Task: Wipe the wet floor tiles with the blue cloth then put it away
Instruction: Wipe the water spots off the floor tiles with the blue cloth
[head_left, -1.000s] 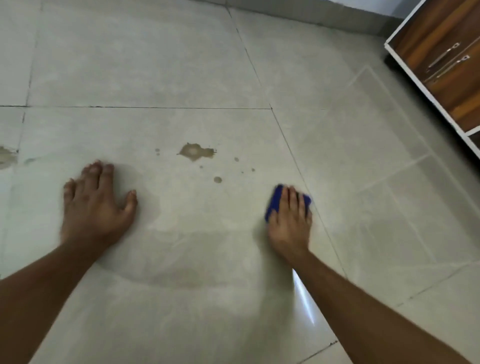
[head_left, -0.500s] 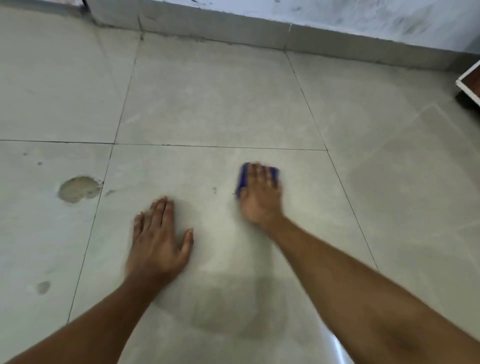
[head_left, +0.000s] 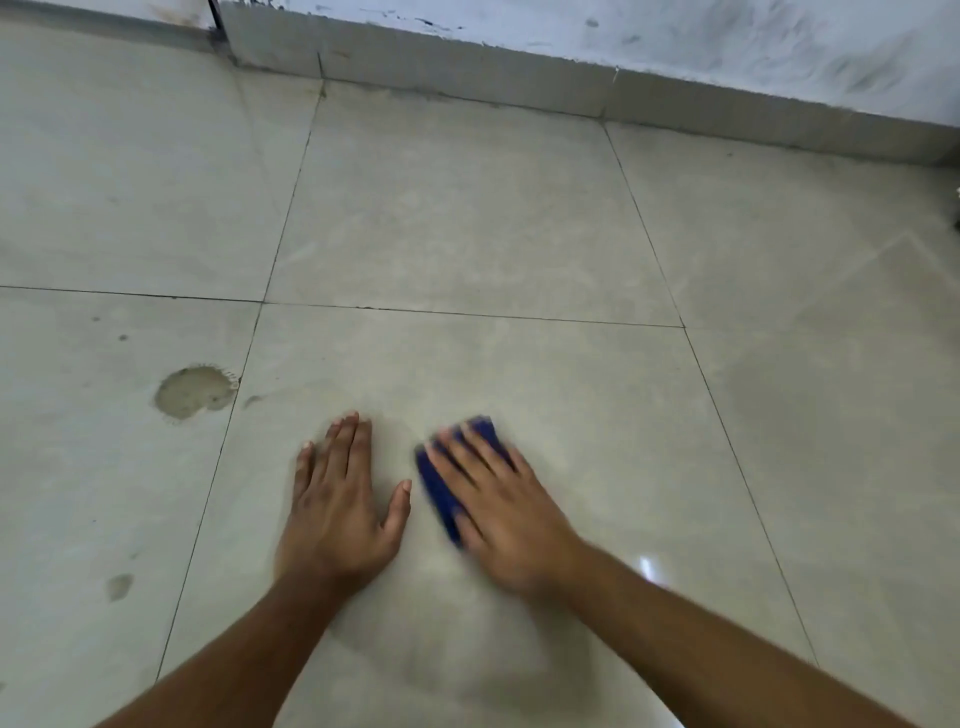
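Observation:
A folded blue cloth (head_left: 439, 486) lies flat on the grey floor tile (head_left: 519, 374) in front of me. My right hand (head_left: 501, 506) presses down on it with straight, spread fingers; only the cloth's left edge and far corner show. My left hand (head_left: 337, 499) rests flat on the same tile just left of the cloth, fingers straight, holding nothing. A round muddy wet patch (head_left: 195, 392) sits on the neighbouring tile to the left, with a smaller spot (head_left: 119, 586) nearer me.
A grey skirting strip (head_left: 519, 83) and a marked white wall (head_left: 675, 36) run along the far side. Grout lines divide the large tiles. A bright glare spot (head_left: 645, 566) shines by my right wrist.
My right hand has slid the cloth back toward me and closer to my left hand. The brown spill seen a second ago on the middle tile is gone. The view has shifted left.

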